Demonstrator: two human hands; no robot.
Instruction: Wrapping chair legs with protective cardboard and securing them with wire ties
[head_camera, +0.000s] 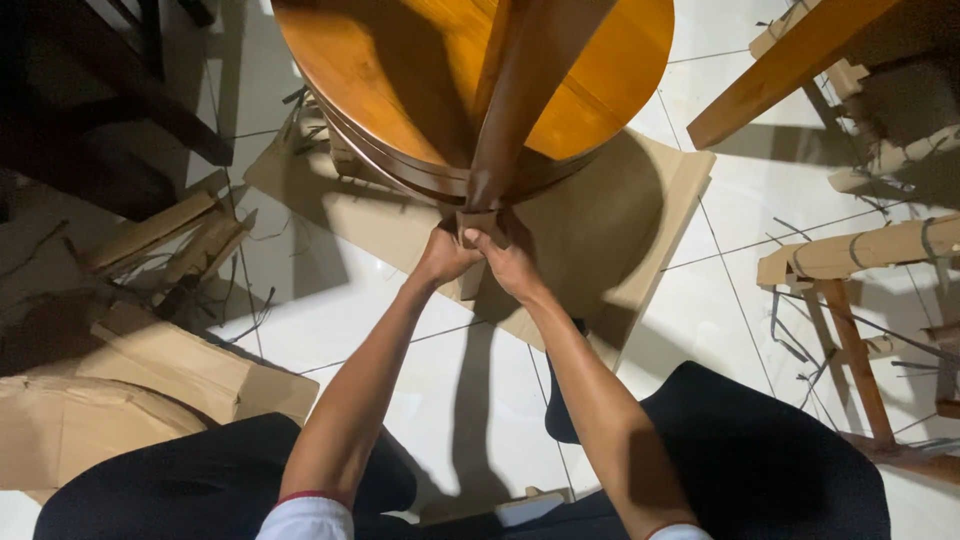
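Round wooden table (400, 70) lies upturned at 12 o'clock on a flat cardboard sheet (640, 200), one table leg (525, 100) angling down toward the person; left hand (443, 255) and right hand (508, 262) meet at its tip, both clenched on a small cardboard wrap (480, 222) covering the leg's end. Judged step: working that wrap at the leg tip. The next move likely calls for a firm pinch and steady pull along the leg. Loose cardboard scraps (170, 235) at 9 o'clock.
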